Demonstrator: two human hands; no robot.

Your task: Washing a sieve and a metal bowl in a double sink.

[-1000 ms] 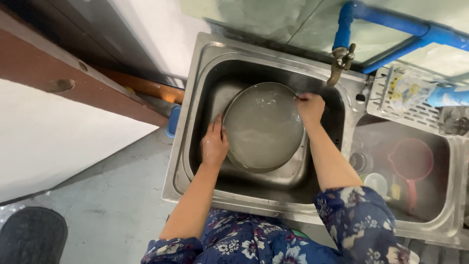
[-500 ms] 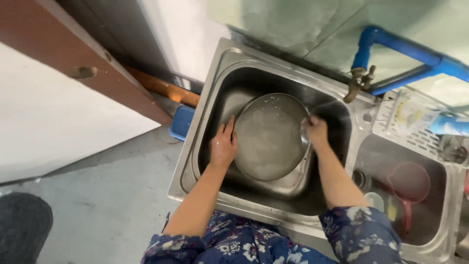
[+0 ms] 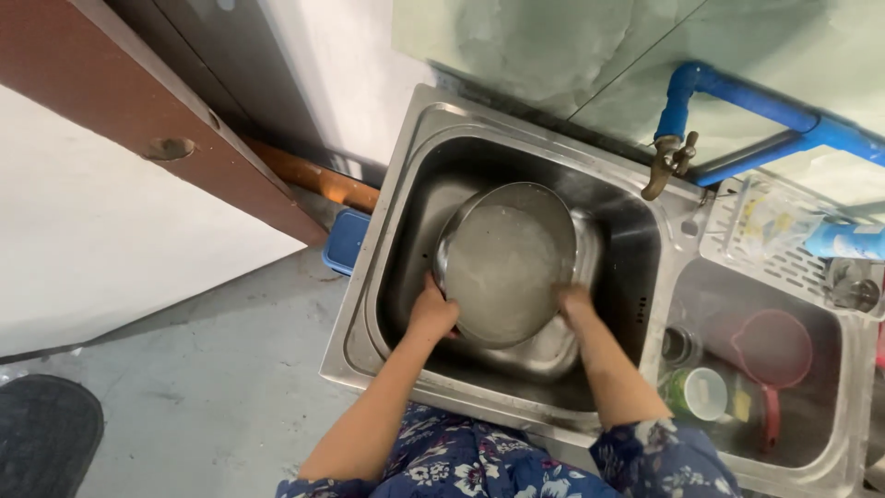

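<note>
The left hand point(image 3: 431, 314) grips the near-left rim of a round, shallow steel pan point(image 3: 509, 263), and the right hand point(image 3: 575, 304) clasps its near-right rim. The pan lies between them, tilted up over another steel vessel in the left basin of the stainless double sink point(image 3: 406, 184), equally close to both hands.

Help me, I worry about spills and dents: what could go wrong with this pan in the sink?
Both hands, left hand and right hand, hold the tilted round pan by its rim; wet metal might slip and bang the sink. Tilted further, its cloudy water could slosh out.
</note>
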